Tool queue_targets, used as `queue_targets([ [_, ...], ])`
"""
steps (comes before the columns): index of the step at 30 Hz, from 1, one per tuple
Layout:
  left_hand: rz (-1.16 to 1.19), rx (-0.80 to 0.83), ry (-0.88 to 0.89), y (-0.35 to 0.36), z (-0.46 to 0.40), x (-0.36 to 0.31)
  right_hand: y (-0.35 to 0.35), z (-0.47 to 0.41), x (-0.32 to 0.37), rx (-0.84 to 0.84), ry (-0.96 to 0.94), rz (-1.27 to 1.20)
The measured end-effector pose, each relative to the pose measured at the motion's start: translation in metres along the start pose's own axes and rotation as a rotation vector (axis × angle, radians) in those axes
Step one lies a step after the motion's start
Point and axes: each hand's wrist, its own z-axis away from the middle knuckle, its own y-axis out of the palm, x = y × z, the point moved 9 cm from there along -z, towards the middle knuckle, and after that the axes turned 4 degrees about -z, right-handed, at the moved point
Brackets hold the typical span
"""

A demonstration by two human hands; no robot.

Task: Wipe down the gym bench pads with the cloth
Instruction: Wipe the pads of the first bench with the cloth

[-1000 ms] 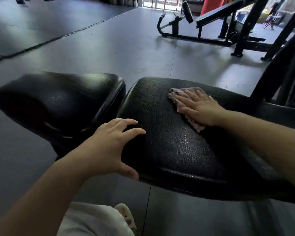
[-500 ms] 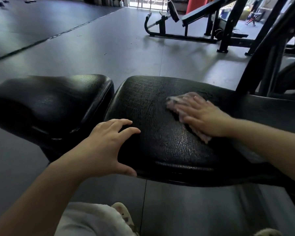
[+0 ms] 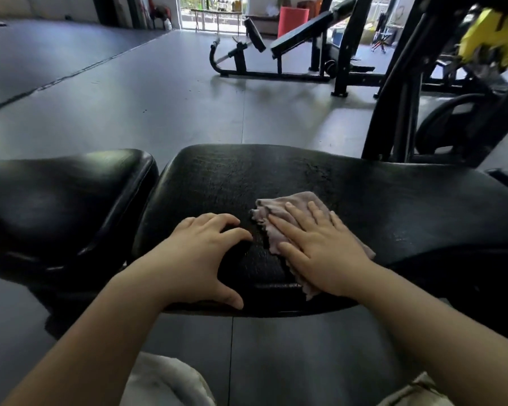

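Note:
Two black cracked-leather bench pads lie side by side: the long pad point(image 3: 364, 197) in the middle and right, the smaller seat pad point(image 3: 59, 194) at the left. A pale pink cloth point(image 3: 288, 206) lies on the long pad near its front edge. My right hand point(image 3: 320, 250) presses flat on the cloth with straight fingers. Just left of it, my left hand point(image 3: 200, 259) grips the long pad's front edge, fingers curled on top and thumb on the front face.
Grey rubber floor point(image 3: 159, 106) stretches ahead. A black incline bench point(image 3: 276, 51) stands at the back. A black rack frame point(image 3: 408, 118) with a weight plate point(image 3: 446, 124) rises right behind the pad. My knees point(image 3: 165, 382) show at the bottom.
My right hand has slid the cloth from the far middle of the long pad toward the front edge, close to my left hand. The view has shifted to the right.

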Motion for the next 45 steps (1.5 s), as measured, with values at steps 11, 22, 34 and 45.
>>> queue_targets([
  [11,-0.008,-0.005,0.039,0.001,-0.009,-0.012,-0.010,0.000,-0.110,-0.012,0.540,-0.114],
  [22,-0.016,0.003,0.108,-0.003,-0.031,-0.038,-0.011,0.010,-0.147,-0.009,0.372,-0.038],
  [34,0.027,0.028,0.082,0.003,-0.031,-0.032,-0.016,-0.075,-0.116,0.034,0.413,-0.115],
  [45,0.024,0.013,0.096,-0.002,-0.034,-0.035,-0.013,-0.044,-0.139,0.079,0.164,-0.011],
])
